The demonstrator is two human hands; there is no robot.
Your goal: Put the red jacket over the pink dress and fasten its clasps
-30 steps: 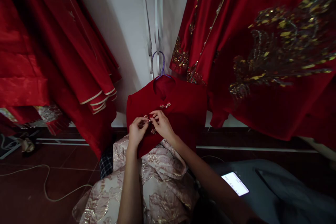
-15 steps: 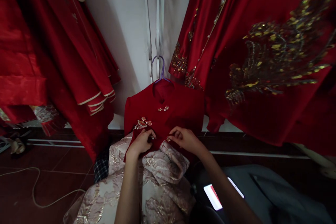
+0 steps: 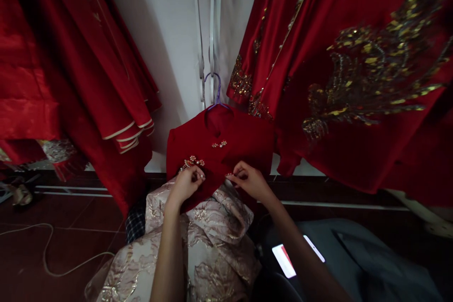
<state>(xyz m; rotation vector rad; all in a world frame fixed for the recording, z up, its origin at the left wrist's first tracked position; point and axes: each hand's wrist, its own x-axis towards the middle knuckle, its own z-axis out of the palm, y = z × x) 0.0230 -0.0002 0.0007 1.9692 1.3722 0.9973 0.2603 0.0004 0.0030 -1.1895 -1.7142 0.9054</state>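
No legible text; phone screen (image 3: pixel 283 261) too blurred

Tiny item (image 3: pixel 229 176) in right fingers (image 3: pixel 242 174), indistinct

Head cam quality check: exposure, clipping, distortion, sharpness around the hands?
Head view: dim overall, floor very dark; phone screen clipped white; strong wide-angle stretch smears the gold embroidery at right; left hand and right hand on the small red garment sit centred, reasonably sharp.

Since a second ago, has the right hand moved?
Yes. The right hand shifted right and slightly down, away from the left hand, and now sits right of the upper clasp on the red top.
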